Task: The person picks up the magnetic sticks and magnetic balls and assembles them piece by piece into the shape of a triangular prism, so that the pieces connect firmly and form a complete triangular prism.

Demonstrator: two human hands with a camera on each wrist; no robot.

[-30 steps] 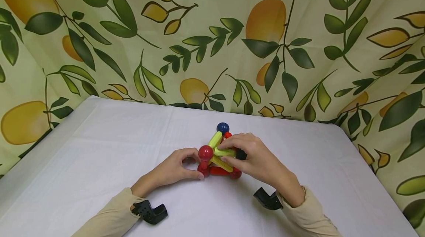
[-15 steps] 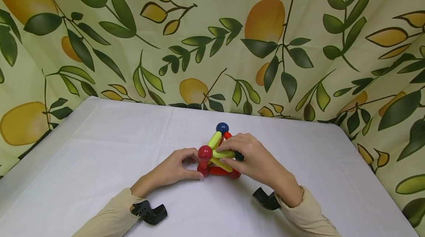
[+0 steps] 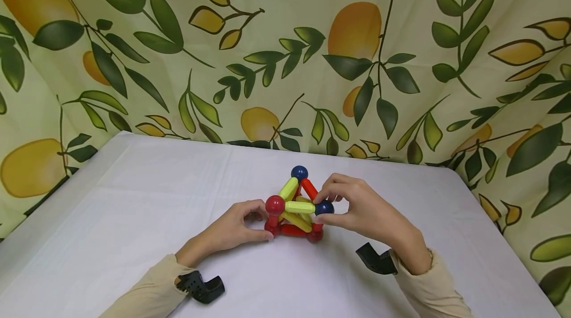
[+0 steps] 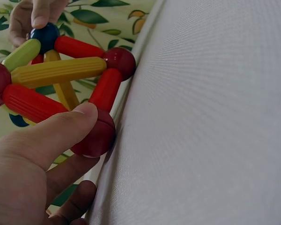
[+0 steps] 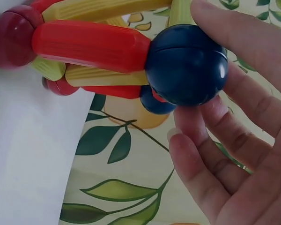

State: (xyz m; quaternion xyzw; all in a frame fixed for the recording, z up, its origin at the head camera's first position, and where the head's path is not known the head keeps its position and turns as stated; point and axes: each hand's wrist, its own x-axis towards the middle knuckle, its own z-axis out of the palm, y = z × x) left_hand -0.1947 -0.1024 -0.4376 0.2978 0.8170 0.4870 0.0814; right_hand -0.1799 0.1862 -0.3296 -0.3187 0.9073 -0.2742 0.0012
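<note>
A frame of coloured magnetic rods and balls stands on the white table. My left hand (image 3: 234, 225) pinches the dark red ball (image 4: 96, 136) at its lower left corner between thumb and fingers. At the upper right corner, my right hand (image 3: 363, 206) has its thumb and fingertips around a blue ball (image 5: 186, 65). A lime rod (image 3: 300, 207) joins that blue ball to a red ball (image 3: 275, 205) on the upper left. Another blue ball (image 3: 299, 173) tops the back. Red rods (image 5: 91, 44) and yellow rods (image 4: 58, 71) make up other sides.
White cloth covers the table (image 3: 147, 189), whose back edge meets a curtain (image 3: 276, 60) printed with fruit and leaves. A black wrist mount (image 3: 200, 286) sits at the left sleeve, another mount (image 3: 376, 259) at the right sleeve.
My right hand has shifted right, from over the lime rod to the blue ball, uncovering the rod and part of a red rod. My left hand and the frame stay about where they were.
</note>
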